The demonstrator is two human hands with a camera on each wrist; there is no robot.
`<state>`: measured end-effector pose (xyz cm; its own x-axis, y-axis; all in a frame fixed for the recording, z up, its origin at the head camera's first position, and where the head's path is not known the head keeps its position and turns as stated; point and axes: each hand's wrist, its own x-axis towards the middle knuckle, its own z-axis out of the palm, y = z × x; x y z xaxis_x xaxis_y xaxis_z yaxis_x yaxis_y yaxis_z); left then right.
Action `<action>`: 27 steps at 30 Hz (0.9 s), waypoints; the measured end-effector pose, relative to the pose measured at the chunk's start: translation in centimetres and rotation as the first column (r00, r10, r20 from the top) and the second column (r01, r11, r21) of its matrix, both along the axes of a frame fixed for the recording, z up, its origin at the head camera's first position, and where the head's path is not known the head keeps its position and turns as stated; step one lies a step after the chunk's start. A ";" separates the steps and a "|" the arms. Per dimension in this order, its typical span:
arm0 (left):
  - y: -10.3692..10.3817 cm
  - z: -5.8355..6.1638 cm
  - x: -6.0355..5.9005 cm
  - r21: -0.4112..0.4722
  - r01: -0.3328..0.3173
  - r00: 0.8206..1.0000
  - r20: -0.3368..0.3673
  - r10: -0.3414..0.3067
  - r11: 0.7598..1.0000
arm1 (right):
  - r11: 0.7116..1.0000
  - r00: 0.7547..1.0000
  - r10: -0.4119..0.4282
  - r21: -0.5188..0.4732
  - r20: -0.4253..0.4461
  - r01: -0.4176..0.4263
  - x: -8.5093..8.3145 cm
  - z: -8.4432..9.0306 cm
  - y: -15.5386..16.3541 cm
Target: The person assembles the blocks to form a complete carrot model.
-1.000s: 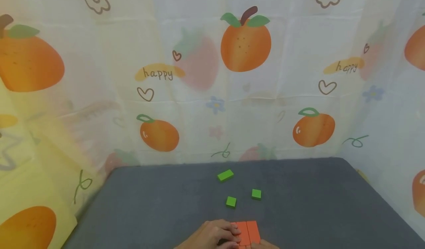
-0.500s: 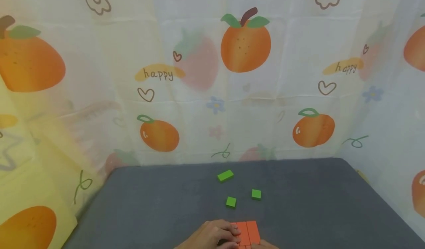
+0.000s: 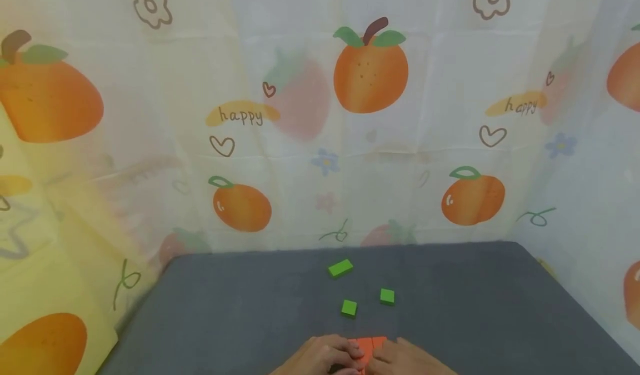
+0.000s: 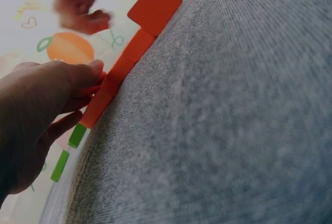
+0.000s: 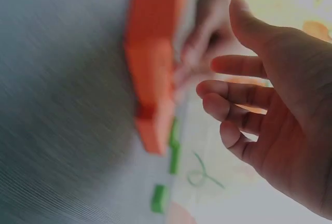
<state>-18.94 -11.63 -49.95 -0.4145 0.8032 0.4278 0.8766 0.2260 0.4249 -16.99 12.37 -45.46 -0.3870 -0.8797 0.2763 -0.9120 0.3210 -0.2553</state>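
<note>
Several flat orange blocks point(image 3: 366, 344) lie side by side at the near edge of the head view, partly covered by both hands. My left hand point(image 3: 330, 355) rests on their left side, and in the left wrist view its fingertips touch the row's upper face. One orange block point(image 4: 154, 9) shows a square end at the near end of that row. Over the right side is my right hand point(image 3: 407, 358). From the right wrist, its fingers point(image 5: 238, 92) are spread and loosely bent, apart from the blocks, with nothing between them.
Beyond the orange blocks lie an oblong green block point(image 3: 340, 268) and two small green blocks, one nearer point(image 3: 349, 308) and one to the right point(image 3: 387, 296). A grey cloth surface point(image 3: 240, 303) carries everything. Fruit-print curtains point(image 3: 300, 197) stand behind and at both sides.
My right hand has moved up and over the orange blocks from their lower right corner, covering more of them. My left hand keeps its place. The head view has tilted slightly upward.
</note>
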 end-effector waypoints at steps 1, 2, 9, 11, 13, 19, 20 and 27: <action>0.0 0.0 0.0 0.004 0.006 1.000 0.007 -0.006 1.000 | 0.999 0.998 0.012 -0.052 -0.056 -0.015 -0.5 0.7 0.3; 0.0 0.0 -0.1 0.008 0.011 1.000 0.001 -0.011 1.000 | 0.998 0.997 -0.008 -0.067 -0.081 0.003 -1.1 1.5 0.3; -0.3 -0.1 -0.4 0.040 0.046 0.997 -0.066 -0.043 0.998 | 0.953 0.954 -0.300 0.034 0.001 0.299 -8.6 5.0 -0.3; -0.3 -0.2 -0.3 0.050 0.046 0.997 -0.061 -0.043 0.998 | 0.945 0.945 -0.326 0.040 0.032 0.324 -10.8 4.6 -0.7; -0.3 -0.3 -0.2 0.056 0.044 0.998 -0.050 -0.041 0.997 | 0.942 0.941 -0.334 0.040 0.046 0.333 -12.5 3.8 -1.3; -0.2 -0.6 0.0 0.044 0.032 0.999 0.015 -0.033 0.998 | 0.948 0.952 -0.303 0.113 0.042 0.297 -15.4 1.0 -3.0; -0.2 -0.6 0.1 0.040 0.032 0.999 0.023 -0.033 0.999 | 0.947 0.953 -0.299 0.137 0.044 0.291 -15.6 0.7 -3.1; -0.1 -0.1 -0.1 0.009 0.029 1.000 0.003 -0.029 1.000 | 0.912 0.925 -0.345 0.176 -0.157 0.370 -16.5 -0.1 -3.5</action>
<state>-19.05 -11.73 -50.02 -0.3925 0.8110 0.4338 0.8813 0.1969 0.4295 -33.47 8.91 -45.60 -0.6608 -0.7300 0.1747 -0.7462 0.6640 -0.0481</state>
